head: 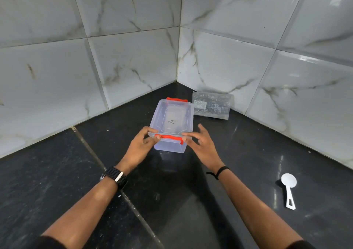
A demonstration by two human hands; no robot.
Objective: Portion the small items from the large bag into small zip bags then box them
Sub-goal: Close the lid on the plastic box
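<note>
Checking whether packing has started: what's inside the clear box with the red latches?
Through the lidded clear box, no zip bags show; only a dark mark on the lid. The left hand hides its near corner.

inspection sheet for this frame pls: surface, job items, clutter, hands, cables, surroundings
Surface: black stone counter, glossy, seams running across it.
Job's things: clear box with red latches, lid on, in the corner; clear bag leaning on the right wall behind it, contents unclear.
Clutter: white scoop lying flat at the right, apart from the box.
Hands: left hand grips the box's near left corner, thumb on the near latch; right hand has fingers spread, fingertips at the near right corner.
Cables: nothing seen.
Surroundings: white marble-look wall tiles meeting in a corner.
</note>
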